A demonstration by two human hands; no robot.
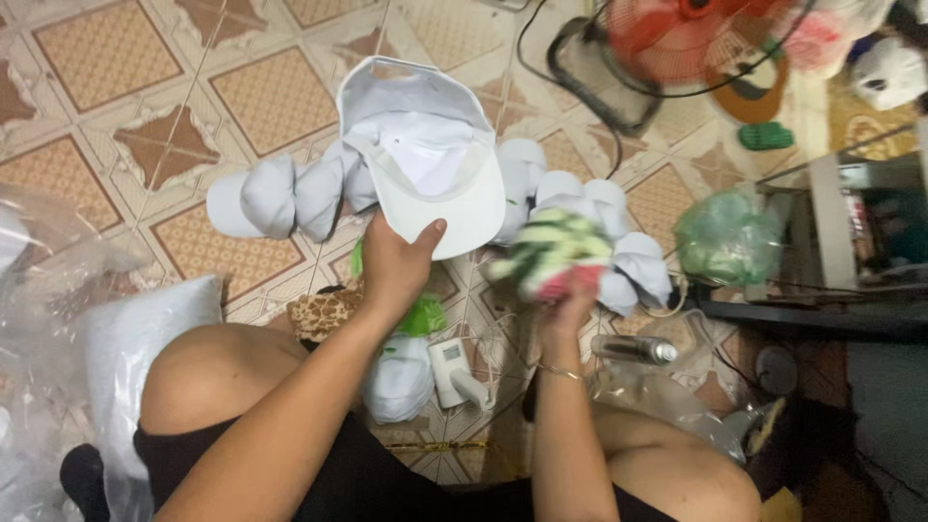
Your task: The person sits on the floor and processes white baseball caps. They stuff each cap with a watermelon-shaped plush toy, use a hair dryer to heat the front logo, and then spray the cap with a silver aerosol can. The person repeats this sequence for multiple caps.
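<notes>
A patterned tiled floor in tan and cream is seen below, with clear plastic bags heaped at the left edge and a red fan with its dark stand and cable at the top right. A row of white caps is laid across the tiles from left to right, partly hidden behind the raised cap; a green plastic bag lies just beside its right end, and a metal spray can rests near the right knee. A white cap of smooth stiff fabric, held underside up so that its curved brim and hollow crown are shown, is gripped at the brim by the left hand, thumb closed over the edge. A soft, blurred green, white and pink cloth is clenched in the right hand, fingers wrapped shut around it.
</notes>
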